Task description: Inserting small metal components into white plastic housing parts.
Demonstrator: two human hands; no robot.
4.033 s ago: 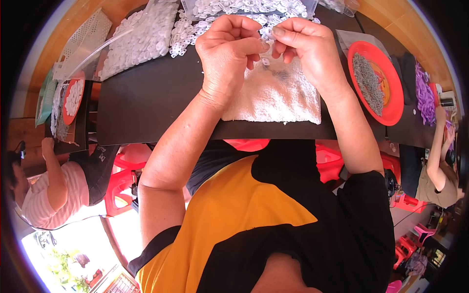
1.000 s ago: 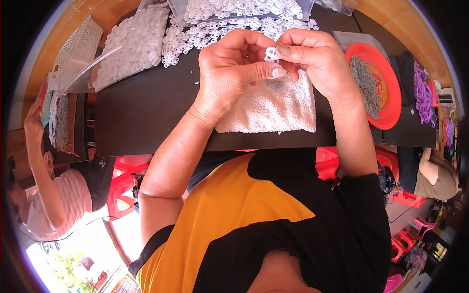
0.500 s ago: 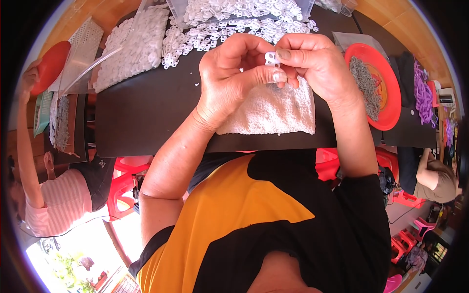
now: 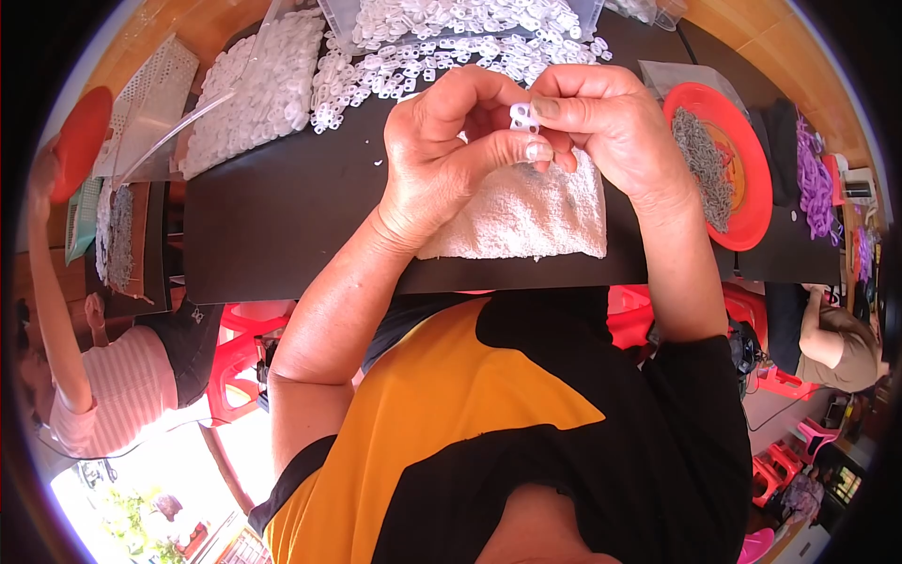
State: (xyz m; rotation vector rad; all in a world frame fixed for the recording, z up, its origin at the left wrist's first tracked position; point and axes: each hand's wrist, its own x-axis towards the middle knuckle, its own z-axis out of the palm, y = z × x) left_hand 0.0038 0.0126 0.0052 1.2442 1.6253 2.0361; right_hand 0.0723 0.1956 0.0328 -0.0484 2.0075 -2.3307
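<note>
Between my two hands is a small white plastic link with holes [image 4: 521, 117], held up above a white towel [image 4: 536, 221] on the dark table. My left hand [image 4: 451, 141] pinches its lower left side with thumb and bent fingers. From the other side my right hand [image 4: 611, 122] grips it, thumb on top and fingers curled beneath. Part of the piece is covered by the fingertips. Just beyond my hands lies a spread of loose white links [image 4: 404, 70], with more in a clear plastic bin [image 4: 343, 38].
A full clear bag of white pieces [image 4: 249, 103] lies at the left. On the right a red plate [image 4: 742, 226] holds grey chain [image 4: 700, 169], with purple chain [image 4: 816, 179] farther over. At the far left a co-worker [image 4: 122, 395] lifts a red bowl [image 4: 83, 141].
My hands stay in nearly the same place, with the white link tilted very slightly between the fingers. The co-worker's red bowl at the left has shifted left and turned a little.
</note>
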